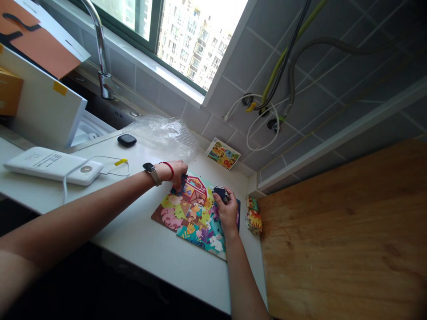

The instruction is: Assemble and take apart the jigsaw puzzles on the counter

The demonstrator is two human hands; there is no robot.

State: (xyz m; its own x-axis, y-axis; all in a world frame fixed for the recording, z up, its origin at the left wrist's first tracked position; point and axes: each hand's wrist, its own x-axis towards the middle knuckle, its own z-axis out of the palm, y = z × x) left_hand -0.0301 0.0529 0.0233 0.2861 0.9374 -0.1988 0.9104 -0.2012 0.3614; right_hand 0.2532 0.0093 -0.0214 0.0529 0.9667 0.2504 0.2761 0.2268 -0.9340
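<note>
I have dark pieces (pixel 220 194) pinched in my right hand (pixel 228 210), over the puzzle (pixel 195 213); my left hand (pixel 178 171) bends down at its far edge, fingers' opening hidden from me.

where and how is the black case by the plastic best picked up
Probably by its opposite rounded sides, with the grip coming down from above and the near side. The black case lies flat on the counter, its top uncovered, while the clear plastic crowds its far side.
</note>
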